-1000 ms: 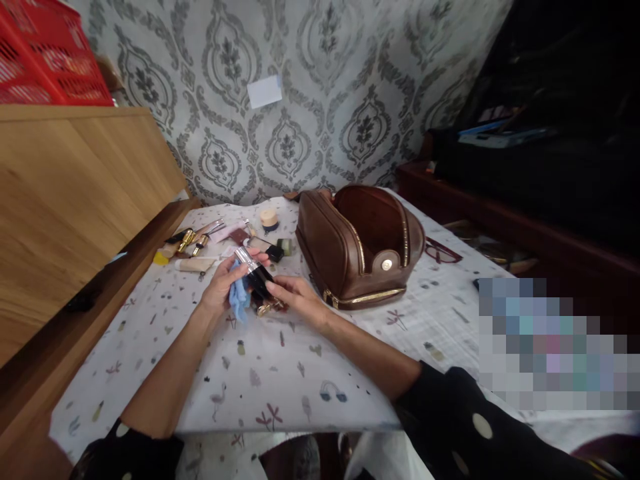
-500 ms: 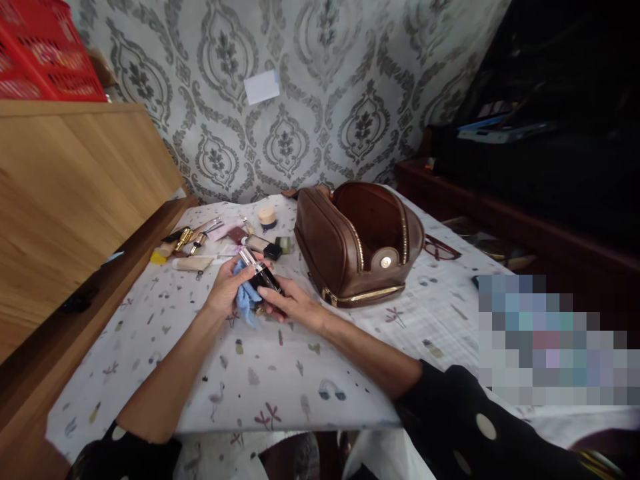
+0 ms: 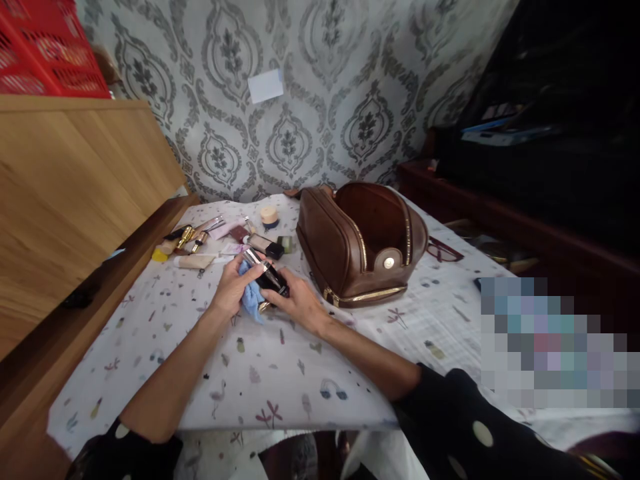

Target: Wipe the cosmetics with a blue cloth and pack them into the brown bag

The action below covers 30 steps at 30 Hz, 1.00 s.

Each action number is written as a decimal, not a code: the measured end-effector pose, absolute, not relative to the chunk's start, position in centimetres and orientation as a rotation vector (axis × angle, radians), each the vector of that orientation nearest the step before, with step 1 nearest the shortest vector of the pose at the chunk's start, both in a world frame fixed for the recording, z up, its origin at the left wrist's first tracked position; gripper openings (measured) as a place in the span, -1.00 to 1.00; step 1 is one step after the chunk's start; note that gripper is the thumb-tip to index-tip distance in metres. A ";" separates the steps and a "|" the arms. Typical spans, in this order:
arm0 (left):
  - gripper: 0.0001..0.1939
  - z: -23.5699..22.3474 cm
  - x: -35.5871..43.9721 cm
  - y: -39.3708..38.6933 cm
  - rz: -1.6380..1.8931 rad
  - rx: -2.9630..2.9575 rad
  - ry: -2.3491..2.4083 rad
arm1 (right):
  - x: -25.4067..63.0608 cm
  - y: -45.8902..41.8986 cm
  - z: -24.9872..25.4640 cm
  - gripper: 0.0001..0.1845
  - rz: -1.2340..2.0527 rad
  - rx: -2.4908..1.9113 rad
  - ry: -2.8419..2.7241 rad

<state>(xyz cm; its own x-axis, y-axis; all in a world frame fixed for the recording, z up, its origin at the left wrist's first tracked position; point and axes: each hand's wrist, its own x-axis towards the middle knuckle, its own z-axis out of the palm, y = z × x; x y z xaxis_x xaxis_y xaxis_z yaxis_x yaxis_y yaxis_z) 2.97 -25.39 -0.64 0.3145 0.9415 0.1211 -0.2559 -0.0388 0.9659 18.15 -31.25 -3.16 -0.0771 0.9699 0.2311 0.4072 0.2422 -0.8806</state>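
My left hand (image 3: 231, 287) is closed around a light blue cloth (image 3: 253, 301) and the silver end of a black cosmetic bottle (image 3: 274, 280). The other end of this bottle is gripped by my right hand (image 3: 301, 305), thumb on top. The bottle is tilted, its silver end up to the left. Below the hands, a gold-coloured item (image 3: 265, 307) shows only in part. Just to the right stands a brown toiletry bag (image 3: 324, 237), its top unzipped wide.
Behind my hands lie several cosmetics: a beige tube (image 3: 194, 262), a black-capped bottle (image 3: 265, 245), a green jar (image 3: 285, 244) and a cream-lidded jar (image 3: 269, 217). Glasses (image 3: 444, 251) lie right of the bag. A wooden panel (image 3: 90, 173) borders the left side.
Both hands stay on the bottle and have shifted slightly right. The right hand's grip on the black end has changed, and the bottle has turned a little. The bag stays put.
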 end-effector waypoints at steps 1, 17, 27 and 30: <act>-0.51 -0.6 3.0 -25.4 1.126 1.218 0.754 | 18.2 -31.2 -3.2 -0.58 0.818 -1.293 -1.623; -0.43 0.2 2.3 -25.2 1.053 1.131 0.743 | 17.9 -30.7 -3.2 -0.47 1.446 -0.895 -1.245; -0.42 -0.2 2.2 -25.4 1.086 1.132 0.720 | 17.8 -31.1 -2.8 -0.45 1.588 -0.811 -1.126; -0.42 0.0 2.3 -25.7 1.105 1.117 0.719 | 17.8 -31.3 -2.5 -0.40 1.646 -0.758 -1.105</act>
<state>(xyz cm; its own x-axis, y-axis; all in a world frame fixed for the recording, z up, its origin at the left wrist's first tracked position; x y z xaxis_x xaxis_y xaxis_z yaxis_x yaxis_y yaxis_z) 2.26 -25.72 -0.03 0.3268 0.9427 0.0671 -0.3206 0.0438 0.9462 17.79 -31.31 -2.53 -0.3298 0.9438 0.0210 -0.3772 -0.1114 -0.9194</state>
